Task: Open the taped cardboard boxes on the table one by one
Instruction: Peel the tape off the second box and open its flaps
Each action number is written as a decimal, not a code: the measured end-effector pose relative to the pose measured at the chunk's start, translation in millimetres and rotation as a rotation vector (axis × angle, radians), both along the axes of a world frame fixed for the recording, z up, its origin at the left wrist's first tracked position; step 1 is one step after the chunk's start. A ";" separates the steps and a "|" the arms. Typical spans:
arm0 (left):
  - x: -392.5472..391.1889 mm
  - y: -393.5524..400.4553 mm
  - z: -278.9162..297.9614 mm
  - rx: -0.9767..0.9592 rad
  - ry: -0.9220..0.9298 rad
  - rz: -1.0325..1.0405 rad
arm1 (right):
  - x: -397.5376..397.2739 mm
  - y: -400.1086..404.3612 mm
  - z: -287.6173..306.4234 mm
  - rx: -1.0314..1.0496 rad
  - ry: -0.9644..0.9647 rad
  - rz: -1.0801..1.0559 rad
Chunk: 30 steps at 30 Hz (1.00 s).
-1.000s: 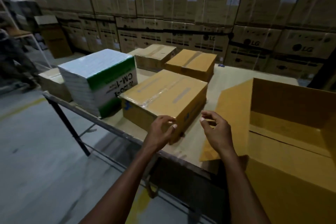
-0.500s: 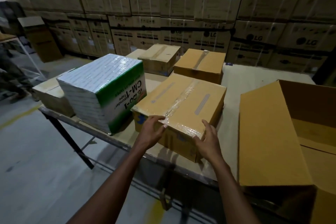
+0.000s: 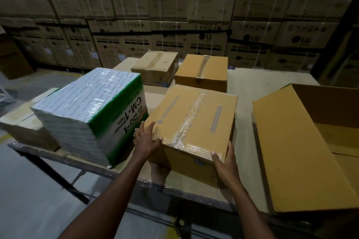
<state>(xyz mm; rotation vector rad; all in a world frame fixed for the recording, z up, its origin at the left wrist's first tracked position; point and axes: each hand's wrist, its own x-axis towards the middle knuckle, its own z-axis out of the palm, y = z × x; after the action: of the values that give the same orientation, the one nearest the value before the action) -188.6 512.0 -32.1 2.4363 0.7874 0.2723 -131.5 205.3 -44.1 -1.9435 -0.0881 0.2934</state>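
The taped box (image 3: 191,122) now sits closer to the near edge of the table (image 3: 246,81) than it did a second ago, and both hands, which were then bunched at its near corner, have spread apart to bracket it. Judgement: this is a positioning step; the box is being squared up for opening, and its tape is not yet broken.

The clear tape strip (image 3: 191,116) runs unbroken along the middle of the lid and folds down the near face, crinkled at the edge. No cutting tool is visible.

Left hand (image 3: 146,138): fingers extended, laid flat against the left near corner of the taped box, thumb on the lid edge. Its grip is released; it presses rather than grasps. Right hand (image 3: 226,163): fingers straight against the right side wall of the taped box, thumb on the near face. Grip likewise released, a flat hold. Both forearms reach forward, roughly parallel.

Relative to the taped box: a green-and-white wrapped carton (image 3: 91,114) stands just to its left, near the left hand. Two further sealed boxes (image 3: 202,72) lie behind it. An opened box (image 3: 303,141), flaps out, lies to its right, apart from it. Judgement: one box is done, at least three remain.
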 end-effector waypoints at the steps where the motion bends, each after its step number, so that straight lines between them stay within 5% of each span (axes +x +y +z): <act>1: -0.3 6.4 -3.2 -0.015 0.004 0.012 | -2.0 1.2 -1.1 0.015 0.027 -0.022; 6: -1.0 33.2 -14.0 -0.205 -0.057 0.066 | -17.6 -3.4 -15.4 0.194 0.096 -0.021; 12: -19.8 37.3 -25.1 -0.455 -0.278 0.102 | -28.3 -7.7 -42.9 0.048 0.200 0.013; 19: -33.4 62.7 -85.5 -0.685 -0.111 0.043 | -37.2 5.4 -59.0 -0.006 0.255 -0.122; 30: -32.0 24.4 -16.4 -0.751 -0.513 -0.064 | -13.9 -8.1 -0.3 0.291 0.029 -0.374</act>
<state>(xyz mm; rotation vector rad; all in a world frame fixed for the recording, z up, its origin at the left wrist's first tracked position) -220.5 536.4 -48.6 1.5825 0.4602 0.4558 -145.4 197.2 -44.4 -1.6268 0.2384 0.0550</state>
